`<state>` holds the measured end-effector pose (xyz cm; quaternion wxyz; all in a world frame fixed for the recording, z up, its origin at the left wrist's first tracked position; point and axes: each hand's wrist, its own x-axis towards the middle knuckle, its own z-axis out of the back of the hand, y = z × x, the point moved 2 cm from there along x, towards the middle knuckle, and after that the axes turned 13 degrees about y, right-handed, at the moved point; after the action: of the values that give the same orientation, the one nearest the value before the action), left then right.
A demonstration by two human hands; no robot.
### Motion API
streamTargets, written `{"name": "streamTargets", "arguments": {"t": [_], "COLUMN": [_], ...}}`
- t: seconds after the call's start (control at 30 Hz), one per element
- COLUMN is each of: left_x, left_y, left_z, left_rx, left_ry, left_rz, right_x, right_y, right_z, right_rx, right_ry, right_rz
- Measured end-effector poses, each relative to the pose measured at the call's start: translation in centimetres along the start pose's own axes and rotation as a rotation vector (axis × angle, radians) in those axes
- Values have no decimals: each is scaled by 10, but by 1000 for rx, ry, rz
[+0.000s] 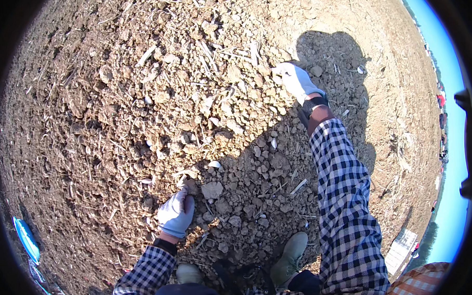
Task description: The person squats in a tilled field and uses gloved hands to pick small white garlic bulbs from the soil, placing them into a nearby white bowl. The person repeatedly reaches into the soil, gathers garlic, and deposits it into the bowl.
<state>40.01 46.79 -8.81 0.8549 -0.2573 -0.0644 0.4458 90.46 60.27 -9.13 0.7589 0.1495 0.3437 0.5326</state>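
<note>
My left hand, in a pale glove, is low over the soil with its thumb and fingers pinched together. Its fingertips are at the clods, and whatever they grip is hidden. Farther out to the right, my right hand, also gloved, reaches down to the ground. Its fingers are drawn together, and I cannot make out anything between them. Small whitish pieces that look like garlic cloves lie scattered on the soil: one clove above my left hand, another clove in my shadow, and a pinkish clove between the hands.
Rough brown soil with clods and dry straw spreads all around. My boots stand at the bottom, dark straps between them. A blue-and-white object lies far left. A pale sack-like item and orange checked cloth are lower right.
</note>
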Motion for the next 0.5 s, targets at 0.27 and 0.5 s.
{"name": "streamTargets", "arguments": {"t": [0.27,0.5], "left_x": [1,2], "left_y": [-1,-2], "left_z": [0,1], "left_rx": [22,7], "left_ry": [10,29], "left_rz": [7,23], "right_x": [9,22], "right_y": [17,22], "right_z": [-12,-15], "right_rx": [-231,-539], "right_ry": [-168,-37], "right_rz": [-12,-185]}}
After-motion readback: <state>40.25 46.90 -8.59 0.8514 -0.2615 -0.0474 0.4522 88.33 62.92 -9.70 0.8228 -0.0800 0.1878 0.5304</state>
